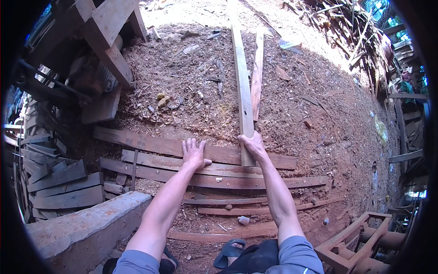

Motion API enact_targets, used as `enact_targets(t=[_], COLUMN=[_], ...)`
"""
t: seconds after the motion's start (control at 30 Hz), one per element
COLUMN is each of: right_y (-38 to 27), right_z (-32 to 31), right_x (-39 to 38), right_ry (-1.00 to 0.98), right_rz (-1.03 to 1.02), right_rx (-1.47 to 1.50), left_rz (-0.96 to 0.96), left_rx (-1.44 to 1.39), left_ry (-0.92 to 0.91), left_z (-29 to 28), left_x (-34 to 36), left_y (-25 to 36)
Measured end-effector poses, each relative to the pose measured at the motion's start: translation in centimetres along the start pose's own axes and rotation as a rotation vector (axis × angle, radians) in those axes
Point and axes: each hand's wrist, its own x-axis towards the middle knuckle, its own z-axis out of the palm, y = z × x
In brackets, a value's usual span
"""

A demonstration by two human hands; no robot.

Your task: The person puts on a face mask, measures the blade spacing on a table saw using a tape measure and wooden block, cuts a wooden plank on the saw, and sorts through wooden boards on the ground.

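My right hand (pixel 253 145) grips a long, pale wooden beam (pixel 243 86) close to its near end. The beam stretches away from me across the ground, and a small dark hole shows on it just beyond my fingers. That near end lies over the brown boards on the ground. My left hand (pixel 195 154) is open, fingers spread, and rests against the farthest brown board (pixel 150 142). Beside the beam, on its right, lies a shorter reddish plank (pixel 257 73).
Several more boards (pixel 292 182) lie crosswise before my feet. A concrete block (pixel 86 228) stands at lower left, near stacked wood offcuts (pixel 68 187). A timber frame (pixel 107 41) rises at far left. A rusty metal frame (pixel 356 242) sits at lower right. Wood chips cover the ground.
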Motion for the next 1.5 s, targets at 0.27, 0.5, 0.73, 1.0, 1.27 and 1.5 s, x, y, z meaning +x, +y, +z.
enact_targets(t=[0.27,0.5,0.73,1.0,1.27,1.5], right_y=[-0.8,-6.1,-3.3,7.7,6.3,8.3], right_z=[-0.4,0.7,-0.7,-2.6,-3.9,-4.5], right_x=[-3.4,-2.3,5.7,-4.2,-8.5,-13.4], right_ry=[-0.31,0.116,0.368,-0.014,0.105,-0.074], right_rz=[-0.001,-0.11,-0.174,-0.336,-0.487,-0.35], right_rx=[1.097,0.226,-0.449,-0.781,-0.936,-0.954], left_rz=[0.0,-0.019,0.017,0.074,0.207,0.198], left_rx=[-0.019,-0.053,-0.064,-0.056,0.032,-0.201], left_ry=[0.029,0.06,0.097,0.189,0.44,0.594], left_z=[0.5,0.5,0.6,0.8,-0.3,2.9], left_x=[-0.5,-0.9,-0.5,-0.6,-3.5,-10.9], left_y=[-0.1,-0.9,1.2,-0.7,-1.0,-1.1])
